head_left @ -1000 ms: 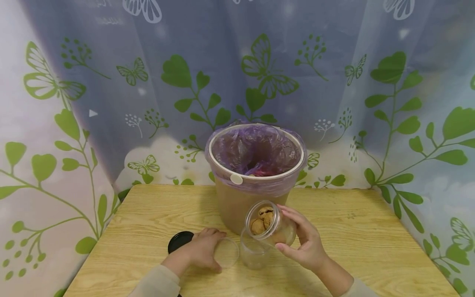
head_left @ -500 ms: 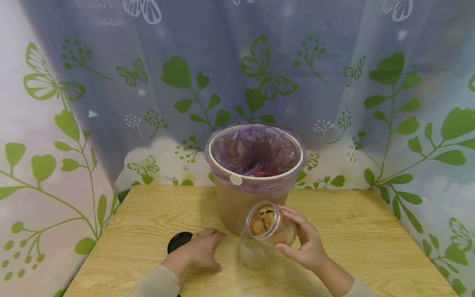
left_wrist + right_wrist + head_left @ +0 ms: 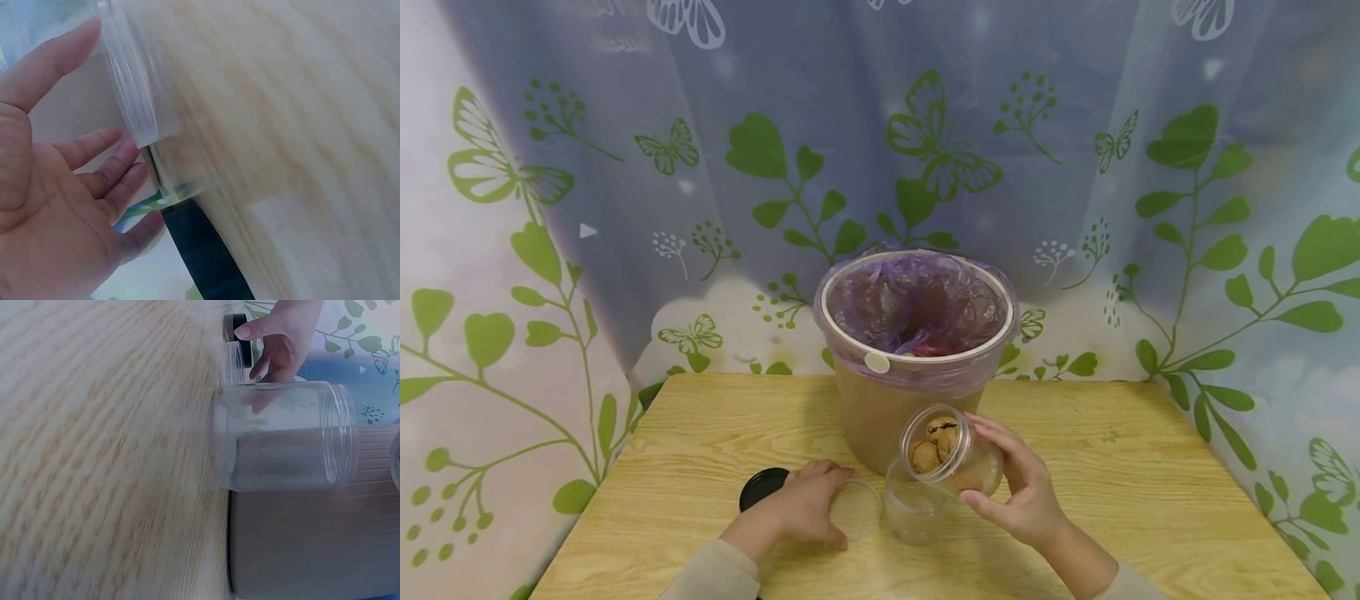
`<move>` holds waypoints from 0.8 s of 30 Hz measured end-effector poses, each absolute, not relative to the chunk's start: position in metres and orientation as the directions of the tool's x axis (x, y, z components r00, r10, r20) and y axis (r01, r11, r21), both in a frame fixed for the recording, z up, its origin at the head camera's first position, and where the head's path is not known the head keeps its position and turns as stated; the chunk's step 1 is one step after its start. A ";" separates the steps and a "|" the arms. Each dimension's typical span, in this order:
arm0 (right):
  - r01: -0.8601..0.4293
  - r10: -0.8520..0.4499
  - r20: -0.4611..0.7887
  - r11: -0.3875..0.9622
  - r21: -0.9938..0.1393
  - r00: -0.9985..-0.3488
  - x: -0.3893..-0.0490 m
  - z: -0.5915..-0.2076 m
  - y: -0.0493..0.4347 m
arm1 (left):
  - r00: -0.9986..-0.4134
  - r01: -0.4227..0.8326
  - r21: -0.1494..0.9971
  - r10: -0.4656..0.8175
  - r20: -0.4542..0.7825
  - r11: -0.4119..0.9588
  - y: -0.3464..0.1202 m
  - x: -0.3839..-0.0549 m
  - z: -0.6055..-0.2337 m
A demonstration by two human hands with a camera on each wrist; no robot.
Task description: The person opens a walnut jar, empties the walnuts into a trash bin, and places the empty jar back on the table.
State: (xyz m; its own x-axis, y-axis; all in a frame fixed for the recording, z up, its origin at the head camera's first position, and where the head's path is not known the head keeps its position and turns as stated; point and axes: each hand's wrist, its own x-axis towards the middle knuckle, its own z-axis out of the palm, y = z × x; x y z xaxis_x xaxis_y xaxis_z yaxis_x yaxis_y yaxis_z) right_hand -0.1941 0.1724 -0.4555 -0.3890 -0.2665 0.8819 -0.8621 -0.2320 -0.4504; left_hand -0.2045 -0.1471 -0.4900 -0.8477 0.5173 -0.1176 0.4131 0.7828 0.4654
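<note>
My right hand [image 3: 1022,492] grips a clear jar [image 3: 981,468] by its side, its open mouth tilted toward the left. Several brown, wrinkled nuts that look like walnuts [image 3: 925,457] lie inside. Just below it, a second clear jar [image 3: 914,517] stands upright on the wooden table [image 3: 1060,417]; no contents show through its wall [image 3: 281,437]. My left hand [image 3: 801,504] is low over the table between a black lid [image 3: 760,487] and a clear round lid [image 3: 859,510]. Its fingers are relaxed and spread [image 3: 69,187], fingertips right at the clear lid's ribbed edge [image 3: 128,81].
A brown bin [image 3: 880,425] with a white rim and a purple plastic liner [image 3: 917,283] stands behind the jars, something reddish inside. Behind the table hangs a curtain [image 3: 820,67] printed with leaves and butterflies.
The right hand and its jar of nuts have shifted very slightly to the right. My left hand stays in place beside the clear lid.
</note>
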 end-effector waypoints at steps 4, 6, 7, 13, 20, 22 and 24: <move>-0.864 -0.261 0.883 -0.228 -0.450 -0.391 -0.193 -0.455 0.174 | -0.849 0.423 0.476 0.521 -0.090 0.771 -0.150 -0.204 -0.490; -0.867 -0.256 0.886 -0.227 -0.443 -0.386 -0.193 -0.454 0.174 | -0.849 0.432 0.480 0.523 -0.069 0.764 -0.151 -0.204 -0.488; -0.869 -0.254 0.888 -0.227 -0.440 -0.383 -0.193 -0.454 0.174 | -0.848 0.438 0.483 0.526 -0.056 0.758 -0.152 -0.203 -0.487; -0.871 -0.248 0.891 -0.227 -0.436 -0.381 -0.192 -0.454 0.176 | -0.859 0.464 0.495 0.510 0.048 0.735 -0.153 -0.199 -0.479; -0.862 -0.242 0.883 -0.226 -0.453 -0.401 -0.191 -0.457 0.182 | -0.874 0.476 0.497 0.455 0.172 0.726 -0.153 -0.197 -0.466; -0.862 -0.241 0.884 -0.229 -0.452 -0.400 -0.191 -0.458 0.183 | -0.877 0.476 0.489 0.437 0.201 0.731 -0.153 -0.197 -0.462; -0.862 -0.240 0.886 -0.234 -0.449 -0.397 -0.191 -0.458 0.183 | -0.879 0.475 0.480 0.420 0.225 0.738 -0.153 -0.196 -0.458</move>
State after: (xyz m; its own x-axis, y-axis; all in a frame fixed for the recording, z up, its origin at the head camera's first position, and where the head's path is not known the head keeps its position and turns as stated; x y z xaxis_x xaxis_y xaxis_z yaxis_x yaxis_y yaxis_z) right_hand -0.1909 0.1832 -0.4578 -0.3967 -0.2395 0.8861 -0.8622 -0.2340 -0.4492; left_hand -0.1963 -0.1534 -0.4581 -0.8793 0.4196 0.2253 0.4749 0.7377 0.4798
